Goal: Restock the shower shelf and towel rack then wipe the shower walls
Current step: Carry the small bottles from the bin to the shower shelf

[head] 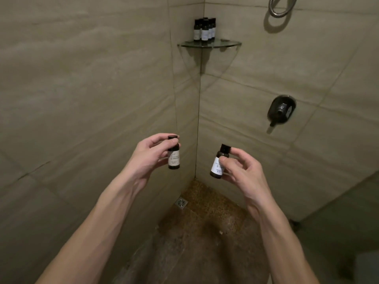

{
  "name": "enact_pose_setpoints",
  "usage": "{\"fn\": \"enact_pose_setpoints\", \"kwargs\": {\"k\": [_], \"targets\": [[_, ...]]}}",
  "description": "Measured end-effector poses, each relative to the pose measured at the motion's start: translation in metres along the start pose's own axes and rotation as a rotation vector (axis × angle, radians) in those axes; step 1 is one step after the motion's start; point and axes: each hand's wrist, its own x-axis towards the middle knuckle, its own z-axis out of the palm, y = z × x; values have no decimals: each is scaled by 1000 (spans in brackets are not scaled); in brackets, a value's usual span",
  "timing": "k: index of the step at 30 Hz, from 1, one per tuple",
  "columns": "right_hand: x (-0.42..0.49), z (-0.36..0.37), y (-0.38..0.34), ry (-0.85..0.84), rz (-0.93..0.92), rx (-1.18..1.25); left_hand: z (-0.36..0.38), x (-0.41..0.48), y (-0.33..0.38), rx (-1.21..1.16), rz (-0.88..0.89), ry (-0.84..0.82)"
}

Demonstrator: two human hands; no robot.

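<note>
I stand facing a tiled shower corner. My left hand pinches a small dark bottle with a white label, held upright. In my right hand is a second small dark bottle, pinched between thumb and fingers and tilted slightly. Both hands are at mid height, well below the glass corner shelf. Several matching dark bottles stand clustered at the back of that shelf.
A dark mixer valve sticks out of the right wall. Above it a metal shower hose loops down. A square floor drain sits in the pebbled floor's corner. Beige tiled walls close in left and right.
</note>
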Motion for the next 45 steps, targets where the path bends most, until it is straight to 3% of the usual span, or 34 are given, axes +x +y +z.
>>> {"fn": "enact_pose_setpoints", "kwargs": {"k": [13, 29, 36, 45], "targets": [[122, 13, -37, -21, -84, -117, 23, 119, 45, -5, 78, -38], [330, 79, -117, 69, -251, -176, 12, 342, 123, -56, 228, -125], [386, 90, -135, 102, -305, -140, 30, 396, 162, -58, 387, -83], [448, 94, -164, 60, -509, -177, 55, 447, 204, 87, 543, 4]]}}
